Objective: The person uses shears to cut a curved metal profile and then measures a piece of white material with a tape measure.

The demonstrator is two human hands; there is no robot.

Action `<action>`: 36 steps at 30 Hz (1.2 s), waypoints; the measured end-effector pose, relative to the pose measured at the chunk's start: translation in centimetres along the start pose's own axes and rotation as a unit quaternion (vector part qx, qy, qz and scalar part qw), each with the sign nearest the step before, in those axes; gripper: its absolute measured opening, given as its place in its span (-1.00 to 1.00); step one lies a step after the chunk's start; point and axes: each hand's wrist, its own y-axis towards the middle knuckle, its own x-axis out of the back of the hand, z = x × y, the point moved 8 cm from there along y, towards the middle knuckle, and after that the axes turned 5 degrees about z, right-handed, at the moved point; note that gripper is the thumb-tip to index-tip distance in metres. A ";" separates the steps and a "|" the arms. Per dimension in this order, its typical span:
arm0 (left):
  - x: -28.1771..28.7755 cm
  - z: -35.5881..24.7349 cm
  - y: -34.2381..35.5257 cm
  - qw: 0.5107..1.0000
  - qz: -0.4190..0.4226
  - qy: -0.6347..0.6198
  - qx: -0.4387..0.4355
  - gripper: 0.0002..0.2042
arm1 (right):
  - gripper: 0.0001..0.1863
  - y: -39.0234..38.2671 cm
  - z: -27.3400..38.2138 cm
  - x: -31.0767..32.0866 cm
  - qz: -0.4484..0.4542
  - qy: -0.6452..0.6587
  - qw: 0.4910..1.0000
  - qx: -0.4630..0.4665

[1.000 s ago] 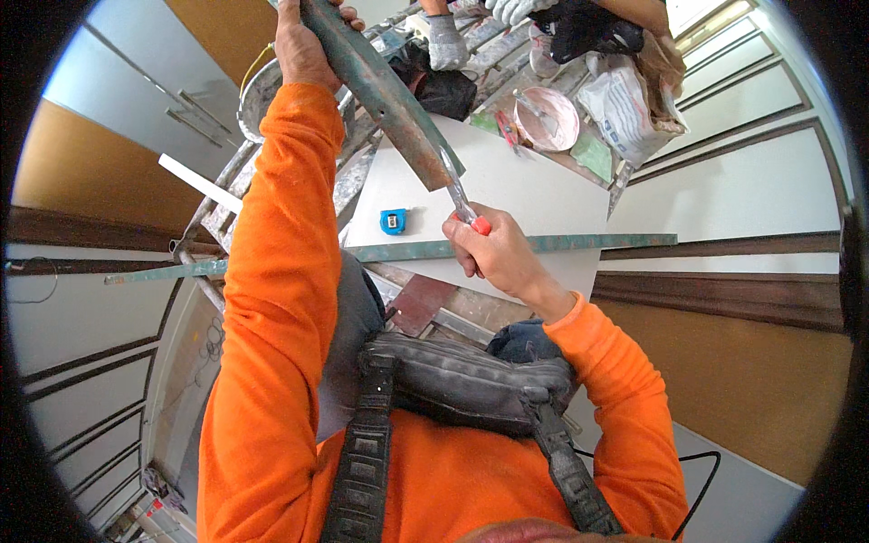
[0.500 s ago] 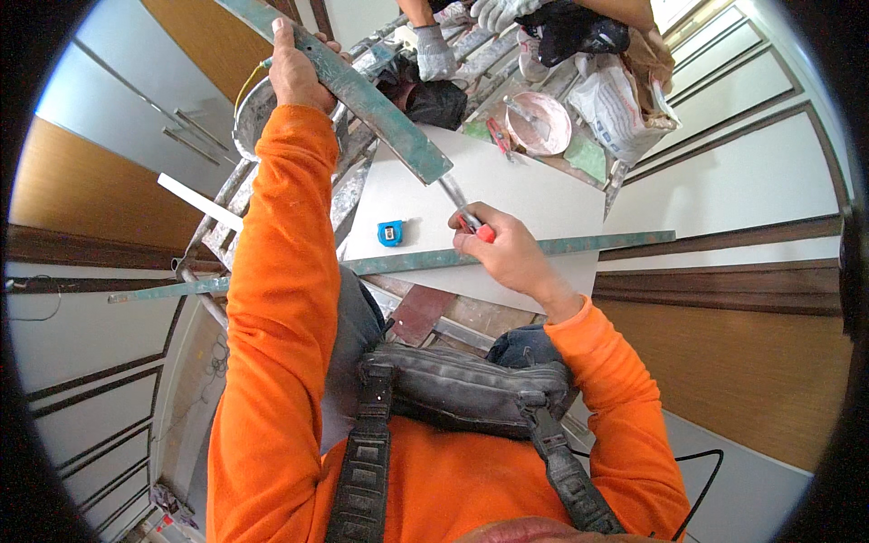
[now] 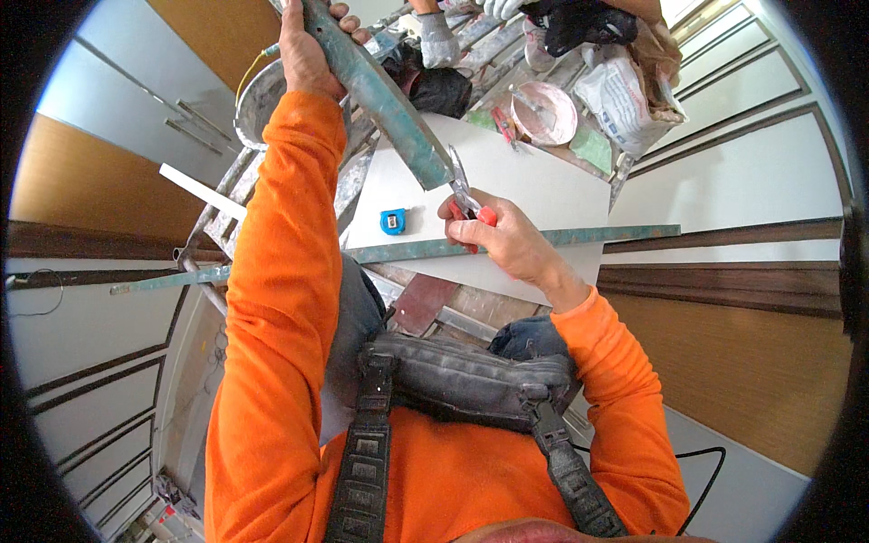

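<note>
My left hand point(image 3: 308, 56) is closed around a green painted metal channel point(image 3: 391, 118), which slants down toward my right hand. In my right hand point(image 3: 509, 237) I grip a pair of tin snips point(image 3: 463, 197) with red handles. The snips' blades are apart at the lower end of the channel; whether metal lies between them I cannot tell. Below, a blue tape measure point(image 3: 393, 222) rests on a white board point(image 3: 525, 181). A second long green metal strip point(image 3: 579, 235) lies across the board, nearer to me.
Beyond the board are a pinkish mixing bowl point(image 3: 559, 98), a white sack point(image 3: 620, 95) and red-handled pliers point(image 3: 504, 125). A bucket point(image 3: 258, 95) stands past my left forearm. Another person's gloved hand point(image 3: 439, 43) shows at the top. Panelled walls flank both sides.
The snips' blades, blurred at the channel's end before, now show spread apart. My right hand has turned slightly, and the channel has tilted a little steeper in my left hand.
</note>
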 end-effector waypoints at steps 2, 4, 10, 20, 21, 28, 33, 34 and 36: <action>-0.3 -0.3 -0.2 1.000 -0.001 -0.011 -0.006 -0.54 | -0.70 0.0 0.7 -0.1 0.000 -0.018 1.000 0.015; -0.2 -0.5 -0.2 1.000 -0.012 0.008 -0.012 -0.56 | -0.70 0.2 0.9 -0.3 0.009 -0.031 0.999 0.024; -1.1 -1.1 -0.3 0.999 0.027 0.024 -0.023 -0.58 | -0.76 0.0 0.3 -0.8 0.039 0.031 0.999 -0.020; -1.5 -1.5 0.1 0.995 0.077 -0.062 -0.017 -0.59 | -0.78 -0.4 0.6 -1.4 0.003 0.028 0.999 -0.017; -1.7 -1.5 0.1 0.995 0.083 -0.061 -0.013 -0.59 | -0.77 -0.3 0.7 -1.5 0.009 0.024 0.999 -0.021; -2.9 -1.9 -0.5 0.990 0.124 -0.065 -0.004 -0.57 | -0.73 -0.5 0.4 -2.0 0.008 -0.034 0.999 -0.007; -3.0 -2.2 -0.4 0.989 0.131 -0.069 -0.011 -0.56 | -0.72 -0.5 0.9 -2.2 -0.010 -0.049 0.999 -0.002; -3.0 -2.3 -0.4 0.989 0.132 -0.071 -0.011 -0.55 | -0.72 -0.4 0.8 -2.1 -0.014 -0.056 0.998 0.003; -3.1 -2.3 -0.6 0.989 0.131 -0.070 -0.015 -0.54 | -0.72 -0.5 0.7 -2.2 -0.021 -0.064 0.998 0.011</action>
